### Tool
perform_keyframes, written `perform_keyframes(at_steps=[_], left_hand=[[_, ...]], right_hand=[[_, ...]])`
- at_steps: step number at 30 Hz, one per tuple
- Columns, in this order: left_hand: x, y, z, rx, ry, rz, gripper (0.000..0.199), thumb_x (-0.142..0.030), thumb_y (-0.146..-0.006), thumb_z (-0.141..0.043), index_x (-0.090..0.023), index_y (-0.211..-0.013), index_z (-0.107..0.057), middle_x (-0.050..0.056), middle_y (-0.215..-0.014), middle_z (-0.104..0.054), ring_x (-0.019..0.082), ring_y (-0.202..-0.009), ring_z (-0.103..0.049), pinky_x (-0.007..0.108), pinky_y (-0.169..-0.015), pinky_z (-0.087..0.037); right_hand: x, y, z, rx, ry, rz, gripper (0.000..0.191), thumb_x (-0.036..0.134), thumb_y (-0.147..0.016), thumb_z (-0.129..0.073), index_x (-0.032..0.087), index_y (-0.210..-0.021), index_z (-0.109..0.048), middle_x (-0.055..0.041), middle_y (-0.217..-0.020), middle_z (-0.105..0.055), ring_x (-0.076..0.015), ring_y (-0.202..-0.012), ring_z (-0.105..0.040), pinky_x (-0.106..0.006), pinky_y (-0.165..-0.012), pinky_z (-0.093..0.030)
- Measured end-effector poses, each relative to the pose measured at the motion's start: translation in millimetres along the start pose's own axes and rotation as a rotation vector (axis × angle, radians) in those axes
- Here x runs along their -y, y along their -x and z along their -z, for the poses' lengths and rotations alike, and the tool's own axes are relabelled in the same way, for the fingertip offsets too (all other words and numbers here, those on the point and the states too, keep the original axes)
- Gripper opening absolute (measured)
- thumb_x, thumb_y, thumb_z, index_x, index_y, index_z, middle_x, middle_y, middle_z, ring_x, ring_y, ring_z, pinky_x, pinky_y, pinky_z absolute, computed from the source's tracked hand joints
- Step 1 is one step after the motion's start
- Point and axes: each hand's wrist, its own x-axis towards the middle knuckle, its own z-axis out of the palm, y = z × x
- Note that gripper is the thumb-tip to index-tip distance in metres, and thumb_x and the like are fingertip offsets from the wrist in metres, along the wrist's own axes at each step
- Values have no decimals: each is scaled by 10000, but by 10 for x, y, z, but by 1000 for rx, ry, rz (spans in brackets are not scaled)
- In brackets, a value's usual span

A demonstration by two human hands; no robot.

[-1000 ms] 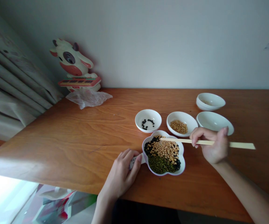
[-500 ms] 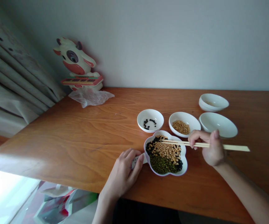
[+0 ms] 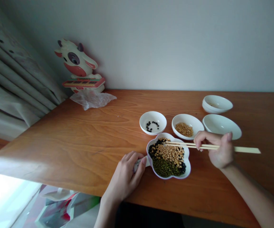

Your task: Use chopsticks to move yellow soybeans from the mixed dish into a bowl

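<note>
My left hand (image 3: 128, 172) is closed around the short handle of a white flower-shaped dish (image 3: 187, 172) near the table's front edge. Yellow soybeans (image 3: 171, 152), black beans (image 3: 153, 151) and green mung beans (image 3: 165, 167) fill the dish in patches. My right hand (image 3: 219, 148) grips a pair of light wooden chopsticks (image 3: 184, 144), whose tips reach in among the beans at the upper left of the dish. Whether a bean is pinched between the tips is too small to tell. Behind the dish stand a white bowl with several black beans (image 3: 153, 131) and a white bowl with soybeans (image 3: 184, 129).
On the right are a white bowl (image 3: 222, 125) and, behind it, another bowl (image 3: 217, 104) with a little pale content. A cow-shaped toy keyboard (image 3: 83, 82) and a crumpled clear plastic bag (image 3: 92, 99) sit at the back left by the wall.
My right hand has shifted slightly to the right along with the chopsticks, their tips still over the dish. The left hand and the dish stay in place.
</note>
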Motion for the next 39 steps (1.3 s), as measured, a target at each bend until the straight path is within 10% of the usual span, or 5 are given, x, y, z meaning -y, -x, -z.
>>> perform_keyframes(at_steps=[39], left_hand=[[7, -5, -7, -5, -12, -3, 252, -390, -1120, -458, -244, -1027, -641, 42, -978, -693, 220, -918, -658, 328, -856, -469]], right_hand=[[-30, 36, 5, 35, -27, 41, 321, 402, -1010, -647, 208, -1263, -686, -91, -1295, -709, -223, -1069, -713, -430, -905, -631]])
